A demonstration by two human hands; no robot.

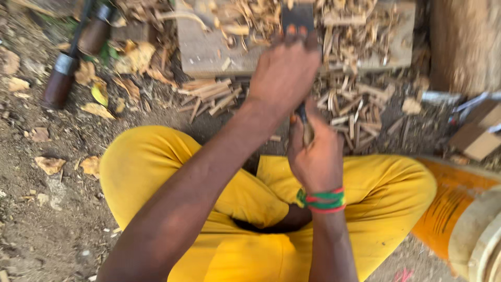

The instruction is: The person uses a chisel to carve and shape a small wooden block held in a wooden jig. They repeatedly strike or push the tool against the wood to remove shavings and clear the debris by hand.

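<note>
Bare dirt ground (62,230) carries a wooden board (203,49), wood chips (360,112), dry leaves (99,94) and 2 dark-handled tools (73,55).

The person is wearing bright yellow trousers (172,167), going bare-armed, and sporting a green and red beaded wristband (322,200) on the right wrist.

Rough wood block (203,52) w/ pale chips (214,96); matt yellow cloth trousers (141,167).
</note>
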